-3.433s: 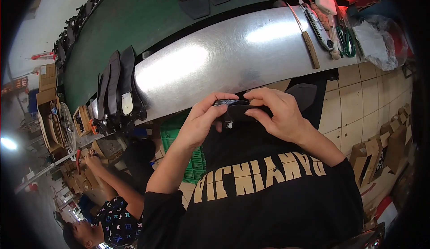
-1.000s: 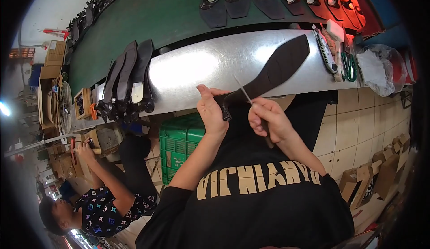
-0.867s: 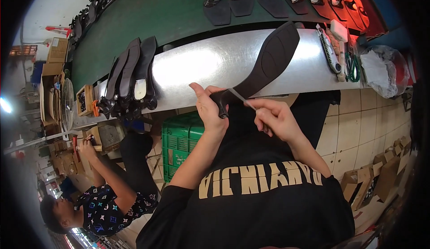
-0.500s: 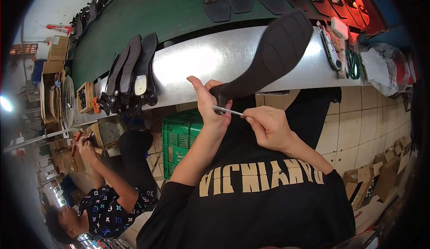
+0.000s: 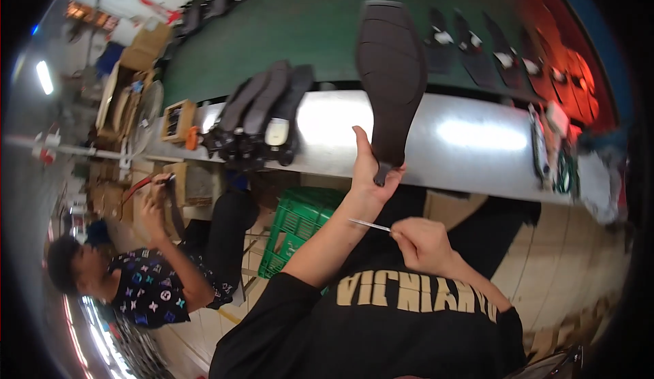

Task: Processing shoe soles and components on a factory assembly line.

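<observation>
My left hand [image 5: 371,178] grips a dark brown high-heeled shoe sole [image 5: 392,66] by its heel end. The sole stands up from my palm, ribbed underside toward me, toe pointing away over the metal ledge and green belt. My left thumb sticks up beside the heel; the other fingers are mostly hidden behind it. Closed around a thin metal tool [image 5: 370,225], a rod or narrow blade, my right hand [image 5: 422,244] is nearer my body. The tool's tip points left, in front of my left forearm and apart from the heel.
Several dark shoes [image 5: 262,113] lie on the metal ledge [image 5: 463,134] at left. More soles with white pieces line the green belt [image 5: 327,32] at right, under red light. Hand tools [image 5: 541,144] lie right. A green crate [image 5: 293,226] stands below; a co-worker [image 5: 150,277] works at left.
My left hand has turned the sole more upright, its toe swinging left. The metal tool has come away from the heel toward my body. My view has also shifted.
</observation>
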Demonstrator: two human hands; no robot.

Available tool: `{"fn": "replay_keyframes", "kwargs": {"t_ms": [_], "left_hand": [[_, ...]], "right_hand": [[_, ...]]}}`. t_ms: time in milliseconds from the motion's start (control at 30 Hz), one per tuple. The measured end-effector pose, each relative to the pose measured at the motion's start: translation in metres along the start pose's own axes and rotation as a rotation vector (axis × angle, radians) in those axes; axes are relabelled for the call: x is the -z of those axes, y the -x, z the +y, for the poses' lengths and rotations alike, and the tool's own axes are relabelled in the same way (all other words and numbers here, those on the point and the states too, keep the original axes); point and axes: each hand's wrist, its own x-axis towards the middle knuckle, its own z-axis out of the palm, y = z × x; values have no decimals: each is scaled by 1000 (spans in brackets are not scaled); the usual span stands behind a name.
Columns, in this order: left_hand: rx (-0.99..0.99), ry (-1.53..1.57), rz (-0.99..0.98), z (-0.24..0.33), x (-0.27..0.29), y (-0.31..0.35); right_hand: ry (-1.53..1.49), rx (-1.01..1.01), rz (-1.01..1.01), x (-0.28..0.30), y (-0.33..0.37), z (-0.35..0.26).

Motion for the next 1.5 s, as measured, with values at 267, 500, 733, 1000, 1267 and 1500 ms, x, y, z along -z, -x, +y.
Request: {"fn": "replay_keyframes", "kwargs": {"t_ms": [267, 500, 733, 1000, 1267, 1500], "left_hand": [[-859, -319, 260, 242, 21, 27], [-921, -1244, 726, 429, 153, 57], [-801, -1247, 980, 458, 200, 81], [-1608, -1507, 1074, 292, 77, 81], [-1193, -1405, -256, 70, -20, 51], [-899, -1558, -848, -25, -49, 42]], "right_hand": [[804, -418, 507, 142, 0, 92], [934, -348, 518, 167, -6, 130], [784, -162, 665, 152, -1, 98], [369, -94, 670, 134, 4, 77], [155, -142, 590, 101, -3, 58], [179, -129, 468, 84, 0, 37]]}}
